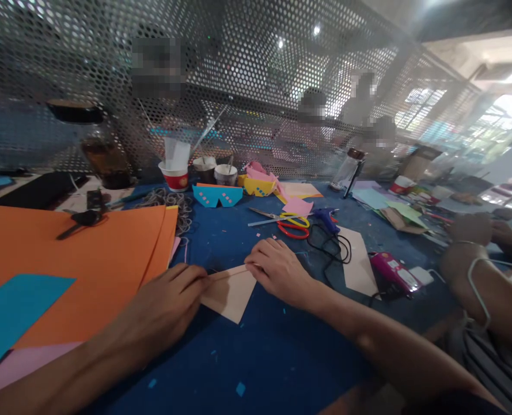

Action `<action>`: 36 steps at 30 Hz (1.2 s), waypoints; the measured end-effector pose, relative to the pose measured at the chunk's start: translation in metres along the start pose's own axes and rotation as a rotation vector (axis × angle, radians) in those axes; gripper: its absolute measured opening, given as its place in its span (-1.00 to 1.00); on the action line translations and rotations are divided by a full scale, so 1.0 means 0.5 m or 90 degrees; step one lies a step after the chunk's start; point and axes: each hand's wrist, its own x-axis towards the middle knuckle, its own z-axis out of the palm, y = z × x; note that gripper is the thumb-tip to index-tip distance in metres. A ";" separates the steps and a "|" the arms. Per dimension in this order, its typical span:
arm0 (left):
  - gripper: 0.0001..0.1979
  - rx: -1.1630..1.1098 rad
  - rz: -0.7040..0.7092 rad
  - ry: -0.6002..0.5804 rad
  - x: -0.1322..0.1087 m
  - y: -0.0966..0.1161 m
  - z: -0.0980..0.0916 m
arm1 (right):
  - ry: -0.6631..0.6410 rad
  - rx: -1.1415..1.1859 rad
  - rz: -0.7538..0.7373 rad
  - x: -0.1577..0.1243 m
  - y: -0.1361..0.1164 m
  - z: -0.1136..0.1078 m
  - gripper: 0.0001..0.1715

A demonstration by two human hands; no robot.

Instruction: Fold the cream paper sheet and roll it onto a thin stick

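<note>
A small sheet of pale peach paper (233, 297) lies on the blue tabletop between my hands, its far edge turned in a narrow fold. My left hand (173, 300) is closed on the left end of that fold, the fingertips partly hidden behind the knuckles. At the right end, my right hand (279, 270) pinches the same fold with curled fingers. Beyond the hands lie scissors (294, 231) with red and yellow handles and a blue glue gun (327, 220) with a black cord. A blue paper mask (218, 196) stands farther back.
Large orange sheets (109, 248) and a blue sheet (18, 311) cover the left side. Paper cups (177, 177), a dark bottle (102, 155) and a yellow mask (258, 185) line the mesh screen. A magenta box (396, 274) sits right, near another person's arm (471, 276).
</note>
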 end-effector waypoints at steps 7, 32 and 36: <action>-0.61 -0.107 -0.123 -0.007 0.024 -0.009 -0.015 | -0.047 0.106 0.078 0.016 -0.008 -0.009 -0.91; -0.56 -0.352 -0.455 -0.169 0.047 -0.020 -0.061 | -0.117 0.237 0.260 0.031 -0.021 -0.046 -0.80; -0.65 -0.401 -0.419 -0.136 0.048 -0.031 -0.064 | -0.117 0.257 0.252 0.032 -0.013 -0.047 -0.84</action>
